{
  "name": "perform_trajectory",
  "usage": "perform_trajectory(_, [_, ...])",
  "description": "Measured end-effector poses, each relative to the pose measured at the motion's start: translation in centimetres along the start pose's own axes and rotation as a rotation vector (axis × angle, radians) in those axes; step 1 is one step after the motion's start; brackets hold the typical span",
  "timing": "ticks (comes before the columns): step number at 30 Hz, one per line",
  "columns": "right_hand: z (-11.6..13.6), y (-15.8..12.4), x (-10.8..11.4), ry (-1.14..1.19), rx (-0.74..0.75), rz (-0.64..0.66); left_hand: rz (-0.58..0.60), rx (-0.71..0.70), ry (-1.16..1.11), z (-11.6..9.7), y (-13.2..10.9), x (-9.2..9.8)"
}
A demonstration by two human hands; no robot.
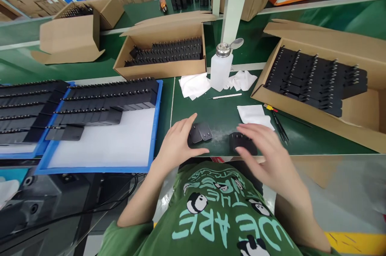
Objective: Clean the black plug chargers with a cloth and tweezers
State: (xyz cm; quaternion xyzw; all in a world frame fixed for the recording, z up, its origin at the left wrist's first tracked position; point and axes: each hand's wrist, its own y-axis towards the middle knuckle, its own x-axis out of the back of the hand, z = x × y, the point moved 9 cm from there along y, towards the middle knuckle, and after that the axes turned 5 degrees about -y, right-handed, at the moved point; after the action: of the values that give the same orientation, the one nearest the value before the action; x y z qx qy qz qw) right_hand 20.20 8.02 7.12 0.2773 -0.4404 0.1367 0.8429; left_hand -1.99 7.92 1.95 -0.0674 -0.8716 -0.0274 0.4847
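Observation:
My left hand [176, 141] is beside two thin black plates [201, 131] lying side by side on the green bench, its thumb and index finger spread wide around their left side. Over a small black block [235, 141] at the bench's front edge is my right hand [263, 147]. Its fingers stretch above the block and the thumb crosses its front; part of the block is hidden, and firm contact does not show. A pale smudge marks the bench between the plates and the block. Behind the right hand lies a folded white wipe [255, 115].
A blue-rimmed tray [102, 147] at left holds rows of black parts. Open cartons stand behind [163, 71] and at right [304, 115], filled with similar parts. A white pump bottle [221, 69], crumpled wipes [194, 86], a thin white stick [226, 96] and black tweezers [280, 127] lie around.

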Motion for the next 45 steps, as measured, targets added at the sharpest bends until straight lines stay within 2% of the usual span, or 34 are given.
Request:
perform_trajectory(2, [2.1, 1.4, -2.6, 0.029, 0.080, 0.208, -0.040, 0.033, -0.087, 1.4, -1.2, 0.8])
perform_trajectory(4, [3.1, 2.7, -4.9, 0.003, 0.108, 0.367, -0.055, 0.088, -0.150, 2.9, -2.2, 0.6])
perform_trajectory(6, [3.4, 4.1, -6.9, -0.031, 0.094, 0.479, -0.044, 0.108, -0.206, 3.7, -2.7, -0.3])
perform_trajectory(9, [3.1, 5.8, -9.8, -0.074, 0.018, 0.651, -0.084, 0.076, -0.270, 3.8, -2.5, -1.2])
perform_trajectory(12, [2.9, 7.0, -11.6, -0.118, -0.019, 0.751, -0.136, 0.041, -0.301, 3.7, -1.7, -1.6])
perform_trajectory(15, [2.6, 7.7, -11.6, -0.141, 0.014, 0.793, -0.144, 0.019, -0.333, 3.8, -1.2, -1.7])
perform_trajectory(18, [2.6, 8.1, -10.4, -0.112, 0.119, 0.802, -0.131, -0.014, -0.374, 4.0, -1.2, -1.7])
perform_trajectory(21, [3.4, 8.1, -9.8, 0.044, 0.248, 0.864, -0.099, -0.055, -0.420, 4.2, -1.3, -1.7])
perform_trajectory(24, [4.2, 8.0, -10.0, 0.222, 0.303, 0.941, -0.070, -0.095, -0.457, 4.2, -1.4, -1.8])
perform_trajectory(33, [2.4, 9.8, -10.9, 0.353, 0.269, 0.808, -0.027, -0.136, -0.457, 3.8, -1.2, -1.7])
perform_trajectory(35, [1.6, 10.1, -11.4, 0.339, 0.235, 0.837, -0.033, -0.134, -0.441, 3.8, -1.2, -1.7])
perform_trajectory(39, [0.9, 9.6, -12.4, 0.355, 0.230, 0.983, -0.032, -0.114, -0.414, 3.9, -1.2, -1.8])
perform_trajectory(45, [1.1, 8.9, -12.8, 0.232, 0.131, 0.985, -0.036, -0.101, -0.395, 4.0, -1.2, -1.8])
